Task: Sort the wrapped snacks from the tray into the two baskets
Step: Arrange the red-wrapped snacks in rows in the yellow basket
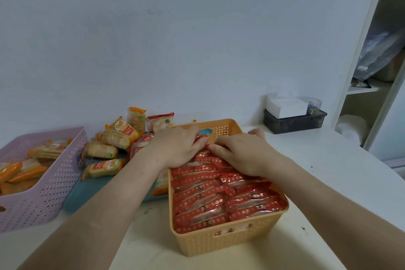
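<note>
Red-wrapped snacks (219, 199) under both hands, packed in tight rows in the orange basket (228, 245)! The left hand (177, 149) curls its fingers down onto the far row; whether it pinches a packet or only presses, I cannot tell. The right hand (243, 153) lies flat beside it, fingers fairly straight on the wrappers, fingertips nearly meeting the left's. It looks like tucking and levelling: the red side of the sort seems almost done, with the basket close to full.

Just left, the teal tray (98, 190) holds a loose heap of orange-wrapped snacks (109, 144). Beyond it, the purple basket (43, 182) has some orange packets in it. The next move likely calls for the left hand to lift clear, cross to the tray, take an orange packet and carry it to the purple basket.
</note>
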{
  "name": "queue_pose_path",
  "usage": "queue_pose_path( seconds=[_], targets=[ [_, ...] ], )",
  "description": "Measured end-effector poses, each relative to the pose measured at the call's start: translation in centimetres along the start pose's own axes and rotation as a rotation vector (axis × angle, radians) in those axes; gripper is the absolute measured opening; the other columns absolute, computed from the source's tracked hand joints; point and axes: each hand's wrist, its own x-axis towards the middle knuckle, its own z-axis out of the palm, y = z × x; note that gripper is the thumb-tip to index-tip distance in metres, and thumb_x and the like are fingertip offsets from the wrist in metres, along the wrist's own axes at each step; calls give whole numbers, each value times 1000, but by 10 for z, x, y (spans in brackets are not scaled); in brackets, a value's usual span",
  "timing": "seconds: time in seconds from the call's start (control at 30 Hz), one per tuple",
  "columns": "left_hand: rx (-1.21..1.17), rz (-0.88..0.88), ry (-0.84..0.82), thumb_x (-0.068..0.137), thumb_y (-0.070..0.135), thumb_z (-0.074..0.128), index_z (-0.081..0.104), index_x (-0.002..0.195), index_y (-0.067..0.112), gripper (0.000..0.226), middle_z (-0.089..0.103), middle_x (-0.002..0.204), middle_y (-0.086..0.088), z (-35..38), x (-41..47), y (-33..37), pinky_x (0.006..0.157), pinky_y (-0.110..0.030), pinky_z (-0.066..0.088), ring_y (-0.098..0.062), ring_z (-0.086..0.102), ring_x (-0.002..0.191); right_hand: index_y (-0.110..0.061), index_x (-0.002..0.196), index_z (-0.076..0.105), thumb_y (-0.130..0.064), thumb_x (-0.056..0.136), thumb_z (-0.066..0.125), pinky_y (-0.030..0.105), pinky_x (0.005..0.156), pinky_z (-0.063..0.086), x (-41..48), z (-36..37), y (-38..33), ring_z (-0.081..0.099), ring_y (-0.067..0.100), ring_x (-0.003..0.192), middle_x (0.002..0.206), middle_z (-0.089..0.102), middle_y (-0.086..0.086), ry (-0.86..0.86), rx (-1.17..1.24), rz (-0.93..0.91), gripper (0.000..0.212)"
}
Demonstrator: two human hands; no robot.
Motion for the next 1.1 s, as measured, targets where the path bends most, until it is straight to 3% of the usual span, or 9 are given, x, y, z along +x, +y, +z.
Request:
queue_pose_path(
  seconds=[0.17, 0.27, 0.33, 0.4, 0.6, 0.73, 0.93, 1.03, 1.1],
  targets=[
    [22, 25, 132, 99, 54, 23, 60, 109, 26, 47, 63, 99, 6, -3, -7, 3, 91, -45, 43, -18, 57, 99, -22, 83, 57, -55, 99, 10, 53, 112, 12, -8, 6, -8, 63, 15, 80, 74, 65, -4, 128, -309, -38, 60],
    [-4, 44, 134, 99, 53, 24, 50, 122, 25, 45, 65, 110, 5, 0, -16, 4, 90, -44, 46, -21, 60, 104, -18, 103, 54, -49, 98, 10, 46, 101, 39, -6, 11, -10, 64, 23, 80, 86, 64, 0, 239, -251, -115, 55],
    [31, 38, 42, 99, 52, 19, 45, 132, 26, 50, 60, 128, 6, 3, -23, 8, 106, -45, 35, -20, 55, 120, -16, 106, 52, -44, 99, 14, 44, 78, 50, -5, 11, -7, 60, 26, 83, 95, 58, 2, 203, -119, -137, 48],
    [50, 7, -55, 99, 54, 15, 34, 145, 26, 57, 49, 145, 6, 5, -27, 13, 119, -48, 15, -18, 45, 134, -17, 98, 50, -37, 102, 23, 44, 74, 49, -3, 13, -3, 59, 25, 84, 92, 57, 1, 184, -52, -170, 35],
    [-32, -46, -46, 96, 58, 23, 46, 133, 34, 50, 59, 122, 7, -3, -30, 14, 113, -52, 16, -18, 49, 121, -19, 106, 42, -46, 101, 24, 42, 71, 45, -4, 9, -5, 60, 27, 81, 81, 59, -1, 117, 20, -137, 33],
    [-58, -34, -43, 94, 58, 24, 47, 132, 34, 51, 62, 122, 9, -5, -34, 12, 111, -50, 15, -16, 51, 120, -23, 99, 47, -51, 101, 18, 35, 67, 34, -9, 5, -11, 60, 25, 88, 91, 66, 1, 51, -90, -144, 41],
    [-219, 24, -161, 98, 57, 19, 53, 104, 34, 41, 57, 86, 20, -11, -48, 9, 108, -56, 20, -9, 55, 99, -28, 107, 47, -57, 92, 12, 40, 81, 48, -20, 1, -17, 59, 16, 94, 101, 60, -8, 82, 5, -161, 48],
    [-373, 27, 72, 101, 46, 33, 61, 114, 34, 33, 64, 104, 19, -16, -53, -5, 104, -46, 35, -5, 55, 105, -29, 109, 47, -56, 93, 17, 39, 80, 48, -19, -9, -26, 59, 17, 93, 104, 57, -9, 160, 28, -129, 44],
    [-541, -69, 334, 100, 32, 45, 65, 119, 31, 28, 65, 109, 20, -19, -51, -24, 92, -21, 44, 3, 57, 99, -25, 104, 52, -48, 96, 28, 38, 77, 46, -7, -24, -32, 59, 18, 91, 100, 60, -7, 245, 102, -93, 34]
  ],
)
